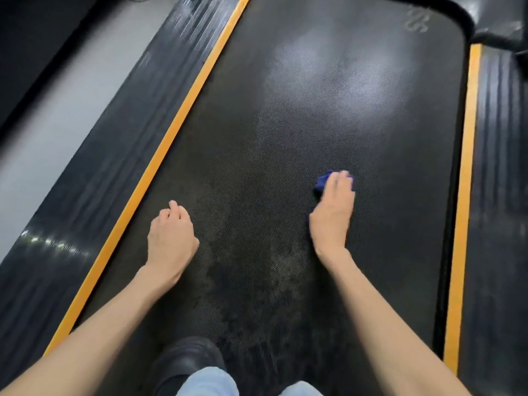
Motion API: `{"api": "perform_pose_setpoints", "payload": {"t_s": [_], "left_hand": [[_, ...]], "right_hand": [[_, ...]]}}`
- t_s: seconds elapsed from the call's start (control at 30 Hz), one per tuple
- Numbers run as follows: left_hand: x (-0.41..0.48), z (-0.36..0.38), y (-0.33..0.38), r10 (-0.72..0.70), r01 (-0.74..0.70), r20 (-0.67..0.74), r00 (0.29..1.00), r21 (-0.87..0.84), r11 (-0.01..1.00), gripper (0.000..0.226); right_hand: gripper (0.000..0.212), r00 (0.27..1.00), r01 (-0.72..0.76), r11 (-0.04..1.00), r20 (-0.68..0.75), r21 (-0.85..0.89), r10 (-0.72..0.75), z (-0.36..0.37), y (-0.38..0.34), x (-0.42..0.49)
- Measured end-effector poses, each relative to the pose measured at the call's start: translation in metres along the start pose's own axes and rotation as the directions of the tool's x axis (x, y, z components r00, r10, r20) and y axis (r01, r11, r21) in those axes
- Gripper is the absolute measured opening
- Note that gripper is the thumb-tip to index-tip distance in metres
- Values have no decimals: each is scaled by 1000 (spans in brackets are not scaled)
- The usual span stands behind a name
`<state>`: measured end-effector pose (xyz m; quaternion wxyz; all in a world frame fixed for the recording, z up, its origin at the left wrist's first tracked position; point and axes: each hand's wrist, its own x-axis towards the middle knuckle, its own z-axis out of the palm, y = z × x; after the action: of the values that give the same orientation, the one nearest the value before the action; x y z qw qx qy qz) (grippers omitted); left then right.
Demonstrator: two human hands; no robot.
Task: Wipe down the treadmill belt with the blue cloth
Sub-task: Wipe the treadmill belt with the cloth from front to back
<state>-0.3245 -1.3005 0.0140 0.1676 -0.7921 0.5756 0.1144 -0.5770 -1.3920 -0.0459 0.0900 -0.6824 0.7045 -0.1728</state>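
Note:
The black textured treadmill belt (314,115) runs up the middle of the view between two orange strips. My right hand (333,212) lies on the belt right of centre, fingers curled over a bunched blue cloth (321,182) that peeks out at the fingertips and beside the palm. Most of the cloth is hidden under the hand. My left hand (171,235) hovers or rests over the belt's left part with loosely curled fingers and holds nothing. A dusty, mottled patch of belt lies between the two hands.
Ribbed black side rails (94,178) flank the belt beyond the orange strips (160,161). A grey floor strip (57,110) lies at far left. My black shoe (185,364) and light blue trouser legs stand on the belt at the bottom edge. The motor cover (497,21) sits top right.

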Motion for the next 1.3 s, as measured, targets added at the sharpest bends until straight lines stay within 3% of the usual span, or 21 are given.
{"api": "perform_pose_setpoints", "payload": {"t_s": [0.1, 0.23, 0.27, 0.33, 0.4, 0.47, 0.53, 0.6, 0.7, 0.73, 0.83, 0.87, 0.9, 0.93, 0.97, 1.07, 1.1, 1.13, 1.17, 1.2, 1.3], "left_hand": [[1, -5, -1, -6, 6, 8, 1000, -41, 999, 50], [-3, -8, -13, -39, 34, -11, 999, -323, 946, 55], [-5, -6, -20, -53, 38, -25, 998, -426, 904, 59], [-11, 0, -32, -51, 12, -57, 997, -537, 844, 66], [-19, 6, -37, -54, 0, -84, 995, -541, 841, 67], [-22, 9, -41, -98, 15, -128, 987, -531, 847, 62], [-21, 8, -48, -144, 33, -179, 973, -513, 858, 55], [-19, 7, -61, -218, 104, -176, 960, -497, 861, 51], [-21, 11, -75, -221, 168, -55, 974, -481, 860, 57], [-22, 12, -77, -194, 159, -25, 981, -472, 867, 61], [-22, 11, -76, -131, 147, 67, 989, -394, 907, 70], [-21, 10, -75, -115, 141, 92, 989, -363, 921, 71], [-20, 8, -73, -108, 137, 104, 989, -336, 932, 71], [-19, 6, -72, -111, 141, 111, 988, -316, 938, 70], [-18, 3, -70, -121, 151, 117, 986, -296, 943, 67], [-15, -5, -66, -153, 178, 127, 980, -212, 961, 51], [-14, -7, -65, -162, 186, 129, 978, -193, 963, 47], [-12, -8, -65, -164, 186, 128, 978, -186, 965, 44], [-11, -7, -66, -163, 185, 126, 979, -191, 964, 42], [-11, -6, -67, -156, 181, 135, 979, -197, 964, 41], [-14, 0, -70, -110, 143, 169, 980, -202, 969, 49]], "right_hand": [[57, 895, 410, 905, 141, 114, -424, 29, -65, -39], [63, 519, 777, 592, 313, 213, -795, 33, -86, -28], [64, 503, 790, 581, 333, 197, -797, 31, -81, -10], [64, 713, 617, 767, 286, 177, -640, 31, -78, 27], [65, 936, 285, 943, 163, 172, -313, 34, -87, 50], [66, 944, 262, 944, 151, 201, -294, 43, -116, 36], [57, 815, 468, 815, 191, 341, -547, 53, -139, 1], [40, 594, 642, 627, 230, 441, -770, 61, -147, -29], [20, 374, 735, 464, 274, 495, -886, 54, -153, -7], [23, 386, 687, 449, 237, 572, -891, 50, -156, 8], [20, 790, 479, 724, 116, 497, -603, 55, -158, 50], [25, 873, 378, 819, 129, 431, -471, 62, -160, 51], [33, 888, 343, 853, 160, 395, -431, 66, -167, 42], [42, 842, 401, 822, 192, 405, -505, 73, -173, 27], [49, 730, 510, 737, 230, 443, -644, 76, -180, 8], [52, 249, 741, 403, 338, 536, -908, 76, -186, -43], [50, 138, 791, 298, 319, 534, -938, 75, -182, -39], [46, 93, 835, 222, 269, 504, -959, 73, -181, -25], [44, 117, 859, 213, 227, 466, -967, 74, -180, -8], [41, 219, 848, 288, 201, 444, -955, 76, -178, 11], [49, 633, 672, 658, 196, 340, -749, 80, -162, 72]]}}
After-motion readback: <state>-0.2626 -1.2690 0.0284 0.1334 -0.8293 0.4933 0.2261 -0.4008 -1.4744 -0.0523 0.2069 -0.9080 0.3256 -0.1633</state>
